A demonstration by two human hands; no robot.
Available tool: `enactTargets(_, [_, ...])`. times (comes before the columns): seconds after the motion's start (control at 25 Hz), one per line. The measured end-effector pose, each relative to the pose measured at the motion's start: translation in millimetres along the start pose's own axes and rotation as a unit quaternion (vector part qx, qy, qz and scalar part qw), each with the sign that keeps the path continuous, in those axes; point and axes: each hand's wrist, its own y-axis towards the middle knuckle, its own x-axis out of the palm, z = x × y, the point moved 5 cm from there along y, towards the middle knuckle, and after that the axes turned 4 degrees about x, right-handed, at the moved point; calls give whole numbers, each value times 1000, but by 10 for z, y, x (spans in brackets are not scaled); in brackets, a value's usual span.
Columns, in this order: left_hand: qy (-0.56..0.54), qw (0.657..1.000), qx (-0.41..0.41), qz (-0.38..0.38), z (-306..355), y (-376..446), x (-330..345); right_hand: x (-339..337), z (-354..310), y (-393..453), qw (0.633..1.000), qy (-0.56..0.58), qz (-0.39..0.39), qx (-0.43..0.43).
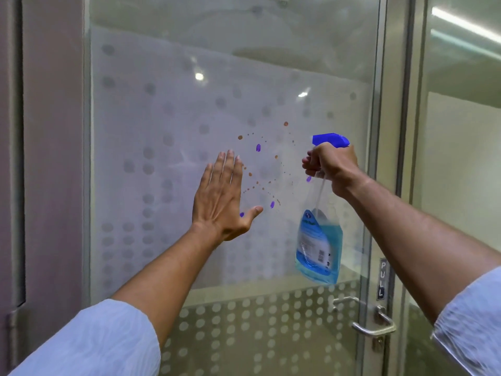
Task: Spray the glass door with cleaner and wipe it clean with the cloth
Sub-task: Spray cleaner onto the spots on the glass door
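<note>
The glass door (168, 118) carries brown and purple spots (267, 169) between the hands. The right hand (334, 166) grips a spray bottle (320, 240) at its blue trigger head, nozzle toward the spots. The left hand (221, 196) is flat, fingers spread, empty, against the pane. Below the bottle sits the door handle (372, 328).

Both arms are stretched forward with sleeves rolled above the forearms, the left hand (221, 196) being held flat and upright with fingers together and thumb spread to the right, while the right hand (332, 165) is closed in a fist, knuckles turned left.
</note>
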Motion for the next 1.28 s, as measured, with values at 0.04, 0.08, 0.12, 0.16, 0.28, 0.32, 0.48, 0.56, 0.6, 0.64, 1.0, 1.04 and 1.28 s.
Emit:
enactTargets(0.04, [-22,1000,11,-5,90,-45,40,-13,58,-46,1000,2,-13,1])
enactTargets(0.08, [-50,998,24,-16,186,-100,92,-28,116,-88,1000,6,-27,2])
enactTargets(0.12, [-84,995,35,-33,302,-165,158,-52,186,-132,999,10,-40,2])
enactTargets(0.16, [-125,990,41,-51,412,-233,221,-80,252,-172,998,13,-53,2])
enactTargets(0.28, [-250,962,48,-94,761,-449,409,-183,466,-282,996,17,-83,11])
enactTargets(0.32, [-287,950,52,-111,885,-531,475,-229,533,-329,996,15,-89,13])
enactTargets(0.48, [-428,882,33,-195,1293,-827,767,-419,777,-521,993,17,-111,22])
enactTargets(0.56, [-482,850,28,-209,1477,-921,842,-530,902,-610,993,16,-114,31])
enactTargets(0.6, [-506,835,24,-217,1562,-960,869,-579,964,-647,993,18,-113,39])
enactTargets(0.64, [-530,817,18,-228,1647,-996,889,-636,1020,-683,993,20,-111,46])
enactTargets(1.0, [-664,677,-22,-316,2474,-1178,1155,-1373,1363,-827,994,40,-66,80])
enactTargets(1.04, [-674,665,-19,-321,2588,-1171,1139,-1474,1382,-836,994,36,-63,81])
enactTargets(1.28, [-688,634,-11,-353,3308,-1124,1190,-2197,1457,-817,996,0,-44,72])
